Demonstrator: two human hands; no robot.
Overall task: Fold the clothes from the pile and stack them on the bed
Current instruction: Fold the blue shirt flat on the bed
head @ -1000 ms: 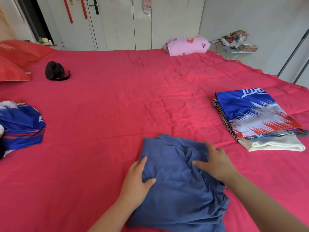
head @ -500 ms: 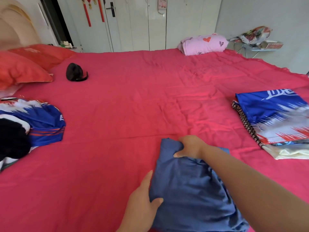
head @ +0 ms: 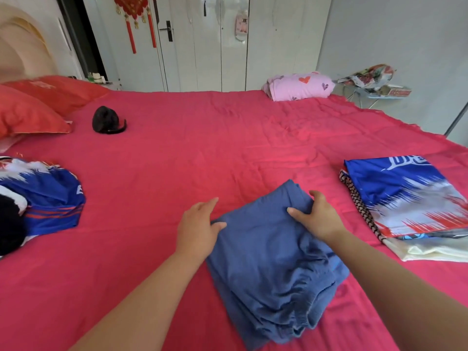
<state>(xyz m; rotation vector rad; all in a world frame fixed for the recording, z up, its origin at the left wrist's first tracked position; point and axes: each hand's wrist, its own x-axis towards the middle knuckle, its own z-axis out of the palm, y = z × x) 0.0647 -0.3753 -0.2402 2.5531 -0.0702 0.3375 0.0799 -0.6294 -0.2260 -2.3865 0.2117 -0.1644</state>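
Right hand (head: 320,219) moved right, fingers pinching blue shorts (head: 266,269), left hand (head: 196,229) fingers straight, red bedsheet (head: 215,153), white wardrobe (head: 278,46)

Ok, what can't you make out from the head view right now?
- Folded stack: its right side is cut off by the frame edge; the garments under the top jersey show only as edges.
- Unfolded pile: cut off by the frame's left edge, so its count is unclear.
- Blue garment: its right edge is hidden by the right forearm.
- Dark object by the pillows: too small to identify.
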